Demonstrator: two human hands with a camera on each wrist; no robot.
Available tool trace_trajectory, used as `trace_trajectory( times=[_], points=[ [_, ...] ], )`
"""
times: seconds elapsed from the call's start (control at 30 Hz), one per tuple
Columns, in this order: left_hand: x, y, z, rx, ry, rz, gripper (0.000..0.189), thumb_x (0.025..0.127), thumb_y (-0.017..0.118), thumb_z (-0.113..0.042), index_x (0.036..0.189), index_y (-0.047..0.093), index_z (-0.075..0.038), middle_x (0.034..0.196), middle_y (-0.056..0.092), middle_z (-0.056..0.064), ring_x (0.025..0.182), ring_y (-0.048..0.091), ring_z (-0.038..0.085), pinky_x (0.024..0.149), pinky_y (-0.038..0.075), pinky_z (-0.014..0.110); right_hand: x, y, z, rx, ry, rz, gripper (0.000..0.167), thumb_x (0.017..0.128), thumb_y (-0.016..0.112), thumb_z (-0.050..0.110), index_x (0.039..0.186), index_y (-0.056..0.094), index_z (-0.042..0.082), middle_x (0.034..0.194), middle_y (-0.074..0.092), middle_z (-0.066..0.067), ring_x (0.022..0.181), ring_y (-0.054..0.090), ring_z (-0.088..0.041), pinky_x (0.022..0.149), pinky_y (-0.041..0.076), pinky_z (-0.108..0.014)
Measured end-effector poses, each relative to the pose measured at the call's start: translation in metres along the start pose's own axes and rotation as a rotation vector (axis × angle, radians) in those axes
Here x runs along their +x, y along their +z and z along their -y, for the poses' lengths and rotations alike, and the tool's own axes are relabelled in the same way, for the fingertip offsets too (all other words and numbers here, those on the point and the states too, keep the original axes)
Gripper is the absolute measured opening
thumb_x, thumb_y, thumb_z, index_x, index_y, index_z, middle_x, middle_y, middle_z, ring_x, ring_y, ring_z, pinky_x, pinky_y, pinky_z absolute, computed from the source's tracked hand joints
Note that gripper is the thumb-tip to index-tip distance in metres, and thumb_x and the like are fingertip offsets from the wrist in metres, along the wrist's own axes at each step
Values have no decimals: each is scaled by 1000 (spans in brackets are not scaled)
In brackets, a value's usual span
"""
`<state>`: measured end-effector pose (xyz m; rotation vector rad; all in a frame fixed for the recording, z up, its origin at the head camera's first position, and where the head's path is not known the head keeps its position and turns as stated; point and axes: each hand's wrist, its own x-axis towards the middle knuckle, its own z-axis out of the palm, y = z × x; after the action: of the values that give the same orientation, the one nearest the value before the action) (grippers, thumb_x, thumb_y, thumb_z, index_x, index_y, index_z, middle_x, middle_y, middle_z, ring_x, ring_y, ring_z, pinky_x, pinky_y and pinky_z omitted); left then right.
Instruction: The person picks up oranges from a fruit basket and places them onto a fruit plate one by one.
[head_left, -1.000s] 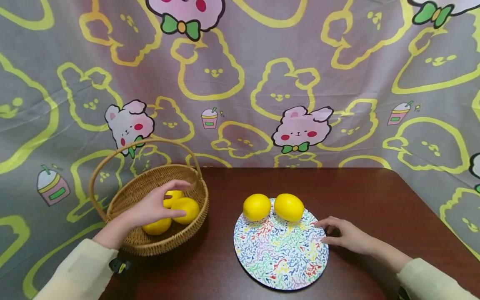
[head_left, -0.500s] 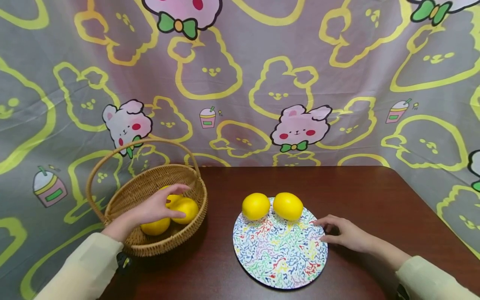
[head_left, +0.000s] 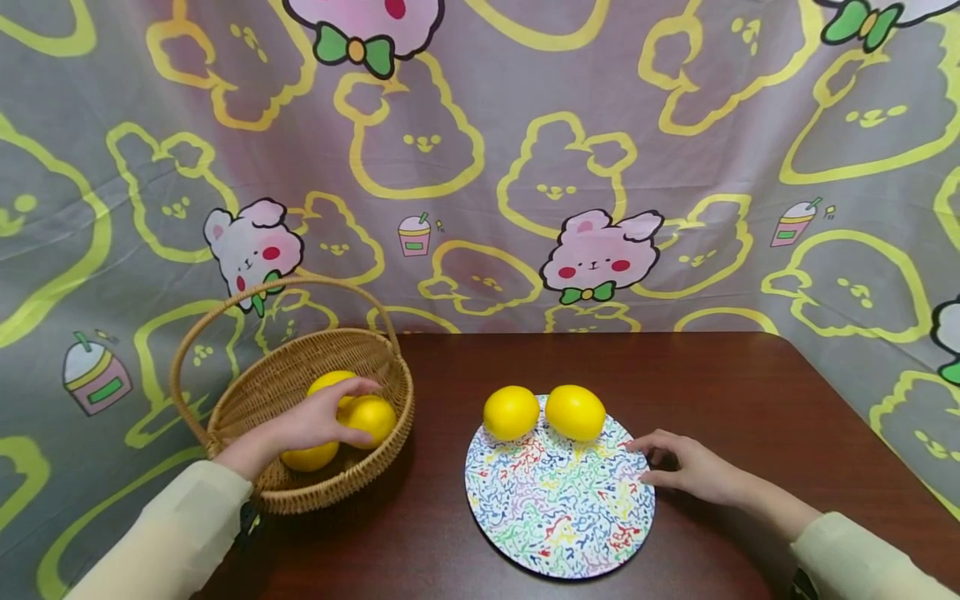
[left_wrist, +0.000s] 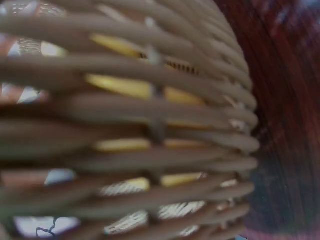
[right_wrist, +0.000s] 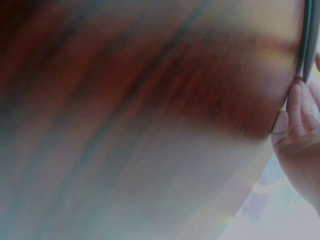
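In the head view, my left hand [head_left: 322,415] is inside a wicker basket [head_left: 397,454], with its thumb and fingers curved around the front right lemon [head_left: 377,418]. Two more lemons lie in the basket: one behind the hand [head_left: 327,382] and one partly hidden under it [head_left: 309,458]. My right hand [head_left: 697,471] rests at the right rim of a round, multicoloured patterned plate [head_left: 558,517], fingertips touching its edge. In the right wrist view those fingers [right_wrist: 295,107] look fairly straight against the rim. Two lemons [head_left: 512,413] [head_left: 575,412] sit side by side on the plate's far part.
The brown wooden table [head_left: 720,375] carries basket and plate. The basket's tall handle [head_left: 281,286] arches over its opening. A cartoon-printed cloth [head_left: 480,200] hangs behind and along both sides. Woven basket wall [left_wrist: 125,115] fills most of the left wrist view, with yellow showing through its gaps.
My left hand has moved slightly down and closed in around the front right lemon, uncovering more of the rear one. My right hand and the plate have stayed in place.
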<state>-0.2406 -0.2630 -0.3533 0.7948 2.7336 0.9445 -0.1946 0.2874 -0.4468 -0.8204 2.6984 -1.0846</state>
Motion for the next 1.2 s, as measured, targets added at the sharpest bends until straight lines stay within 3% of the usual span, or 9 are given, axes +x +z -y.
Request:
trace_trajectory(
  times=[0.37, 0.6, 0.8, 1.2],
  points=[
    [5, 0, 15, 46, 12, -1, 69, 73, 85, -27, 129, 54, 1, 125, 58, 15, 111, 52, 31, 93, 41, 48, 0, -1, 1, -6, 28, 6, 42, 88, 73, 28, 124, 62, 10, 101, 59, 3, 84, 54, -9, 73, 48, -25],
    [3, 1, 17, 75, -19, 19, 72, 73, 85, -31, 131, 54, -3, 125, 56, 13, 105, 52, 28, 88, 42, 45, 1, -2, 1, -3, 10, 5, 42, 88, 73, 27, 124, 62, 9, 101, 59, 3, 83, 54, -10, 73, 48, -25],
    [4, -1, 18, 110, -19, 77, 72, 73, 85, -30, 133, 53, -4, 122, 57, 13, 99, 53, 26, 82, 43, 43, 1, -1, 2, 10, 14, 8, 42, 88, 73, 27, 124, 62, 9, 102, 60, 3, 84, 54, -9, 73, 49, -25],
    [11, 0, 15, 147, -2, 187, 81, 66, 87, -22, 136, 51, -6, 124, 54, 17, 101, 53, 28, 83, 43, 46, 0, 0, 3, 11, 5, 2, 42, 88, 73, 26, 124, 63, 9, 102, 60, 3, 83, 54, -9, 72, 49, -25]
  ],
)
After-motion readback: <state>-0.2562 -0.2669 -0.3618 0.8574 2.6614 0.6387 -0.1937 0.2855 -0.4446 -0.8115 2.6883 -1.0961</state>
